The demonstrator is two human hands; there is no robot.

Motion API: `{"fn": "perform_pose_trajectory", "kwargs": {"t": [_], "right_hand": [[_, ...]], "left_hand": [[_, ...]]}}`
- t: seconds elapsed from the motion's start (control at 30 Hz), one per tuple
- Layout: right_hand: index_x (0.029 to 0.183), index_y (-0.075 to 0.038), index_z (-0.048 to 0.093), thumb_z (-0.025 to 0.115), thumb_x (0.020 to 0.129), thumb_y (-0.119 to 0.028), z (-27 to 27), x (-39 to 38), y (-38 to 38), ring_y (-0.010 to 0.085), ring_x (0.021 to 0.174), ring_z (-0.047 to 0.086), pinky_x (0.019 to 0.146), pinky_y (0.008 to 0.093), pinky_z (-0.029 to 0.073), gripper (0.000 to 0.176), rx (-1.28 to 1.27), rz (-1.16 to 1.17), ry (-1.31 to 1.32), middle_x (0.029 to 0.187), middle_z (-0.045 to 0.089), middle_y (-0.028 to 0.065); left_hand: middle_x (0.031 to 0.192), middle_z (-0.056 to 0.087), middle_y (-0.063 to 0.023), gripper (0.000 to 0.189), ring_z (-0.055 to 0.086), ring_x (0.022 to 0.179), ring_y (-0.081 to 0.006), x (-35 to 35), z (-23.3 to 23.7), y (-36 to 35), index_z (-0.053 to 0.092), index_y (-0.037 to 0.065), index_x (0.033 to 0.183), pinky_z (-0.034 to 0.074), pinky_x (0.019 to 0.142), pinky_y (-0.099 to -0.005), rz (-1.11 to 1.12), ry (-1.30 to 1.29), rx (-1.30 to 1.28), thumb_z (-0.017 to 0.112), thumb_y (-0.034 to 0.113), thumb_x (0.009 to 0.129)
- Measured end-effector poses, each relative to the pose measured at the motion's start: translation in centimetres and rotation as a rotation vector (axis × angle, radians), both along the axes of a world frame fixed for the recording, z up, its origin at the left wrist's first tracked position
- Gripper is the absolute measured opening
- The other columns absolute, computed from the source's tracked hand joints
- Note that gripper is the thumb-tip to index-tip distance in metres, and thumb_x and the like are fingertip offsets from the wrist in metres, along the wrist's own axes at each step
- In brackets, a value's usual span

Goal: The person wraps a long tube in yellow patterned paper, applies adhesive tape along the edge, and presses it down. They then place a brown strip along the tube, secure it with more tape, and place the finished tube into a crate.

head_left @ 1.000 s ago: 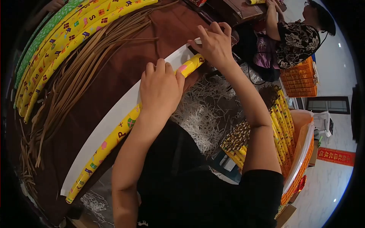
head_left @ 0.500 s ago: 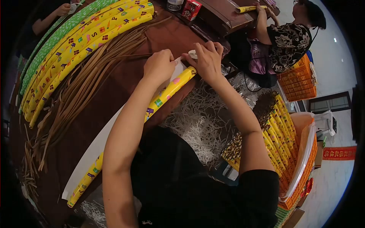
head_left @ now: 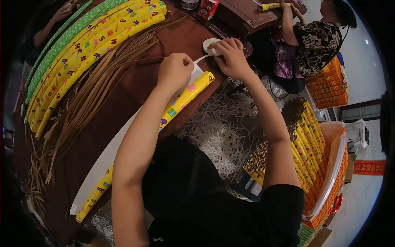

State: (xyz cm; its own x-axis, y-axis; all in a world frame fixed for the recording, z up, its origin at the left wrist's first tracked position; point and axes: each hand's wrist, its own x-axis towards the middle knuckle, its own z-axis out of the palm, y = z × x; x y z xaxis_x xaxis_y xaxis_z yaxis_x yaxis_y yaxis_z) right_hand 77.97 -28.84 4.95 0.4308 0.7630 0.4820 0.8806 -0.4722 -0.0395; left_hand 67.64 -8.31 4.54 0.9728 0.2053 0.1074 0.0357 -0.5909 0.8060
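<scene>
A long roll of yellow patterned wrapping paper (head_left: 183,100) lies on a white sheet (head_left: 108,156) along the near edge of the brown table (head_left: 123,94). My right hand (head_left: 232,55) grips a white tape roll (head_left: 209,43) just beyond the roll's far end. My left hand (head_left: 175,72) pinches the strip of tape (head_left: 200,59) pulled out from it, above the white sheet's corner.
Several finished yellow and green rolls (head_left: 82,45) are stacked at the table's far side beside brown paper strips (head_left: 88,88). White shredded paper (head_left: 218,127) lies below. An orange crate (head_left: 325,164) holds more rolls on my right. Another person (head_left: 317,41) sits beyond; someone's hand (head_left: 61,12) shows top left.
My right hand has moved away from the roll's end with the tape roll, drawing out a strip. My left hand stayed near the sheet's corner, holding the strip's end.
</scene>
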Motion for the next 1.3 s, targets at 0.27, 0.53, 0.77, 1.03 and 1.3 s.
{"fn": "perform_pose_trajectory", "kwargs": {"t": [0.27,0.53,0.77,1.03,1.3], "right_hand": [[0.1,-0.011,0.071,0.072,0.076,-0.01,0.8,-0.9,3.0,0.0252,0.116,0.051,0.102,0.0413,0.033,0.024,0.015,0.199,0.182,0.115,0.059,0.0052],[0.084,-0.005,0.065,0.071,0.074,-0.009,1.9,0.9,3.9,0.0297,0.098,0.055,0.087,0.0393,0.042,0.012,-0.062,0.374,0.291,0.096,0.06,0.0088],[0.085,-0.003,0.06,0.069,0.075,-0.001,-1.2,2.3,3.2,0.0362,0.109,0.054,0.097,0.0431,0.038,0.014,0.001,0.322,0.275,0.105,0.061,0.016],[0.088,-0.004,0.056,0.064,0.074,0.008,-3.9,2.9,2.4,0.0296,0.116,0.049,0.102,0.0393,0.034,0.019,0.164,0.293,0.673,0.122,0.055,0.0123],[0.085,0.0,0.054,0.064,0.072,0.01,-2.0,0.7,3.6,0.0286,0.108,0.053,0.096,0.035,0.039,0.02,0.268,0.335,0.608,0.116,0.056,0.0143]], "left_hand": [[0.083,0.071,-0.0155,0.016,0.069,0.081,-0.0305,0.3,-0.6,-0.1,0.074,0.004,0.081,0.054,0.077,-0.0397,-0.003,-0.028,0.008,0.066,0.017,0.077],[0.086,0.07,-0.013,0.014,0.064,0.084,-0.0333,0.6,-1.6,-0.5,0.073,0.007,0.076,0.05,0.081,-0.0451,0.032,-0.174,0.154,0.069,0.02,0.073],[0.078,0.067,-0.0125,0.017,0.061,0.081,-0.0322,1.2,-3.5,-1.7,0.067,0.007,0.074,0.045,0.076,-0.0457,0.087,-0.328,0.443,0.066,0.023,0.076],[0.083,0.069,-0.0088,0.023,0.056,0.092,-0.0289,1.8,-3.1,-1.7,0.069,0.008,0.082,0.035,0.089,-0.045,-0.043,-0.07,0.358,0.058,0.028,0.087],[0.078,0.068,-0.0054,0.019,0.055,0.089,-0.0277,2.3,-4.3,-1.8,0.067,0.012,0.077,0.033,0.084,-0.0439,-0.018,-0.192,0.191,0.059,0.028,0.085]]}}
